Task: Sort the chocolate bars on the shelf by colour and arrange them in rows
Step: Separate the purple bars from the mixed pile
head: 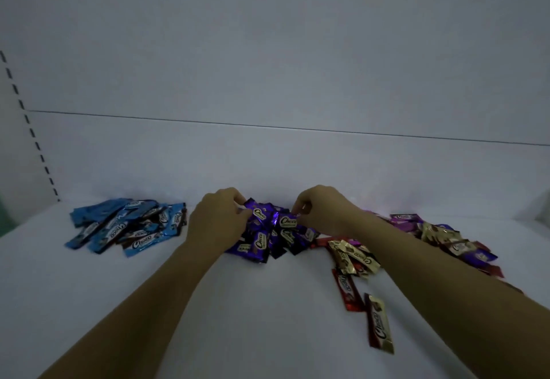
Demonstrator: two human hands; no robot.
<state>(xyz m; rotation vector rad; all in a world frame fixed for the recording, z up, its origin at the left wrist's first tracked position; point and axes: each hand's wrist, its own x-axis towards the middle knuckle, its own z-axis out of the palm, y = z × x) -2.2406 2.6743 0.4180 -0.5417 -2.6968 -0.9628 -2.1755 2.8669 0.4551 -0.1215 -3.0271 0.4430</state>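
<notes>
Shelf (268,313): colour sorting part done.
Blue pile (128,225) lay left, purple pile (268,243) centre, mixed bars (440,239) right; no rows. Each grip, left hand (217,221) and right hand (324,212), pinched purple bars (287,221).

On the white shelf (268,304), blue foil-wrapped chocolate bars (128,224) lay loosely piled at left, purple foil-wrapped chocolate bars (262,230) overlapped in a central heap, and unsorted gold, red, pink and purple bars (354,255) lay scattered at right.

Dim light — white back panel (268,51), slotted upright (29,124) left
</notes>
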